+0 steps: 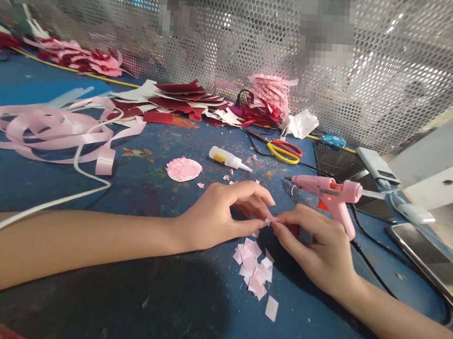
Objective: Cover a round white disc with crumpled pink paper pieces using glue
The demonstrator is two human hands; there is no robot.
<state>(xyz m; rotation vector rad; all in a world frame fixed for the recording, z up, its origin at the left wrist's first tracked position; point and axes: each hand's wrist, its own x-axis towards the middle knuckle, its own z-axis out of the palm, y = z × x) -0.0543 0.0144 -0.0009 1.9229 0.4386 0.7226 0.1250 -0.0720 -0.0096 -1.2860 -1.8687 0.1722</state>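
Between my two hands is a small pink paper piece [270, 220], pinched at its edges. My left hand [224, 210] holds its left side between thumb and fingers. On the other side, the thumb and index finger of my right hand [317, 242] grip it. Just below lies a loose heap of pink paper squares [255, 267], with one square [271, 308] apart from the rest. A round disc covered in pink paper bits [184, 169] sits beyond my left hand. Near it lies a white glue bottle [227, 158] with a pointed nozzle.
A pink glue gun [328, 187] lies beyond my right hand, its black cord running right. Scissors [286, 151], pink ribbon [54, 127] and red and white paper strips [173, 98] lie farther back. Phones [427, 256] are at right; perforated metal mesh [233, 43] stands behind.
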